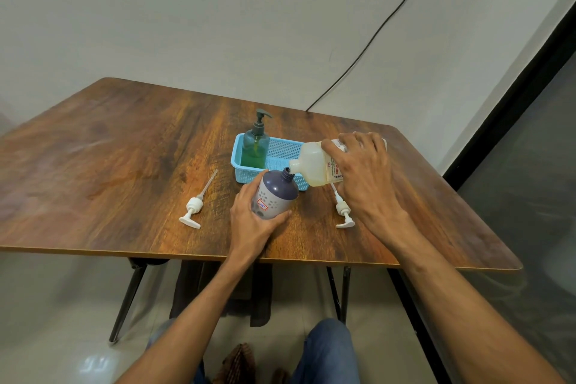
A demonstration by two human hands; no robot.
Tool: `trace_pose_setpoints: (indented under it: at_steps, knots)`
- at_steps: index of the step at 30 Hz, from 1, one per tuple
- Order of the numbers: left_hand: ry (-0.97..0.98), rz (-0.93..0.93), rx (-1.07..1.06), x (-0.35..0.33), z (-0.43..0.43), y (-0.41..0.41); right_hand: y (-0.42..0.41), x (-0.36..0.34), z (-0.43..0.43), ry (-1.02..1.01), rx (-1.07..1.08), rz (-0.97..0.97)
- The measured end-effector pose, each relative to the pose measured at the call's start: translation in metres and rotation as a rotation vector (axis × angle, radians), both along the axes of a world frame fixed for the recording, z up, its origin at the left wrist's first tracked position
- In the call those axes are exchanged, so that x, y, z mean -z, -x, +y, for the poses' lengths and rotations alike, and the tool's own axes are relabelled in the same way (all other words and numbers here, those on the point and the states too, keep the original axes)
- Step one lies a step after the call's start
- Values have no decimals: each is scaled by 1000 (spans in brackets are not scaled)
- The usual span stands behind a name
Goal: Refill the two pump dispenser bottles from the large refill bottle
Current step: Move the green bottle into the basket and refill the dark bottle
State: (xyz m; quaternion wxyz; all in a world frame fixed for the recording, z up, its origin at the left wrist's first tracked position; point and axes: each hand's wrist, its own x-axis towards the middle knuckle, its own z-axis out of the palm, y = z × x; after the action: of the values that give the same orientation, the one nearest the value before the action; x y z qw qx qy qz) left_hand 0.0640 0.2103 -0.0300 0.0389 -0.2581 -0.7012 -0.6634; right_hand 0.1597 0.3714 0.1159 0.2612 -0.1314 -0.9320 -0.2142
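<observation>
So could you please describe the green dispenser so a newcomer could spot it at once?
Find the light blue basket mid-table. The green pump bottle stands upright in its left end. Unlike the grey bottle in the left hand, its pump is still on.

Table [131,146]: wood-grain top, rounded corners, dark metal legs below.
Basket [237,155]: light blue, perforated plastic, on the table right of centre.
Cable [374,31]: black, hangs down the wall beyond the table and ends at its far edge.
Floor [62,305]: pale, glossy, beneath the table.
Dark panel [530,121]: right of the table.
</observation>
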Motion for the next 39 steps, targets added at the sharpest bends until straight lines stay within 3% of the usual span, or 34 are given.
trace_pose_setpoints:
  at_steps: [39]
  knots:
    - [-5,11,-6,2,1,2,4,-2,1,-33,-11,-10]
